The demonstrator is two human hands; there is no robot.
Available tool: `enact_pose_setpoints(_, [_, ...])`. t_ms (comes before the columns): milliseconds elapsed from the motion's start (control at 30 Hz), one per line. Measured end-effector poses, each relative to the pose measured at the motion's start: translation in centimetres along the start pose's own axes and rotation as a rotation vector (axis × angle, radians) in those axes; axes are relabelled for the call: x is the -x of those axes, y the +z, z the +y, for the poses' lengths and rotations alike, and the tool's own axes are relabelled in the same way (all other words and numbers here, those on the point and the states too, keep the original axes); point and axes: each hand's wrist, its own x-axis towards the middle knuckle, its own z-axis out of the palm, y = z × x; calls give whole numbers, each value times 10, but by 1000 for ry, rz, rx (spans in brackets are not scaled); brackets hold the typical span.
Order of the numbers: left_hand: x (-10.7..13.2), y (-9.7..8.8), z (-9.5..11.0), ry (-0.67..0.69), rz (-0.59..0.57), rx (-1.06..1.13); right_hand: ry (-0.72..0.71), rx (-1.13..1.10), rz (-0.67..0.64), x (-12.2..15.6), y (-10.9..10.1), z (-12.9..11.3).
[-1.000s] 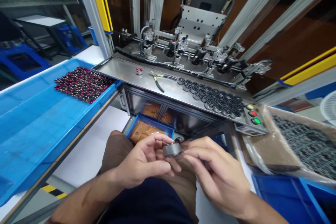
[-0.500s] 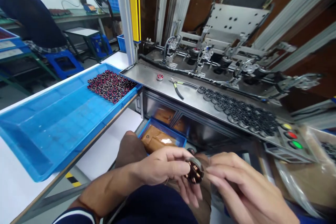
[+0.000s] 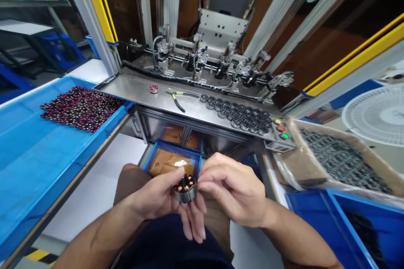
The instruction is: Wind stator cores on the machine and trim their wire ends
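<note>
My left hand (image 3: 159, 191) is closed on a small motor (image 3: 185, 194), a silver ring with copper windings showing in its open top. The thumb lies on the ring's rim and the other fingers lie underneath. At the motor's right side is my right hand (image 3: 235, 189), thumb and forefinger pinched together beside the rim. Whatever lies between those fingertips is too small to make out. Both hands are above my lap, in front of the steel ledge (image 3: 139, 91) of a machine.
Pliers (image 3: 177, 101) and a red-topped motor part (image 3: 153, 88) lie on the ledge, left of several rows of black rings (image 3: 240, 113). A blue tray (image 3: 28, 147) at left holds many red and black parts. At right stand a lined carton (image 3: 344, 155), a blue bin (image 3: 315, 214) and buttons (image 3: 282, 128).
My view has swung to the right, bringing the carton and fan into sight. The motor has turned so its open top faces up. My right hand stays pinched close beside it.
</note>
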Motion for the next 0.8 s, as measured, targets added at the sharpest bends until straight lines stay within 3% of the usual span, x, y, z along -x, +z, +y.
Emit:
enact_pose_setpoints(67, [1, 2, -1, 42, 29, -17, 5, 24, 26, 2, 0, -1])
enact_pose_setpoints(267, [6, 12, -6, 466, 363, -205, 128, 92, 152, 7, 4, -1])
enact_pose_setpoints(400, [4, 13, -6, 721, 396, -213, 130, 68, 170, 7, 5, 2])
enact_pose_setpoints(467, [1, 10, -4, 637, 355, -96, 62, 26, 145, 7, 5, 4])
enact_pose_setpoints(600, [-4, 2, -3, 40, 29, 69, -9, 1, 89, 7, 1, 5])
enact_pose_setpoints(633, [-4, 1, -3, -40, -42, 81, -10, 5, 87, 8, 0, 5])
enact_pose_setpoints(700, [-1, 0, -5, -9, -36, 51, -5, 18, 101, 9, -2, 4])
enact_pose_setpoints(800, [3, 4, -7, 208, 173, -102, 29, 50, 142, 10, -2, 3])
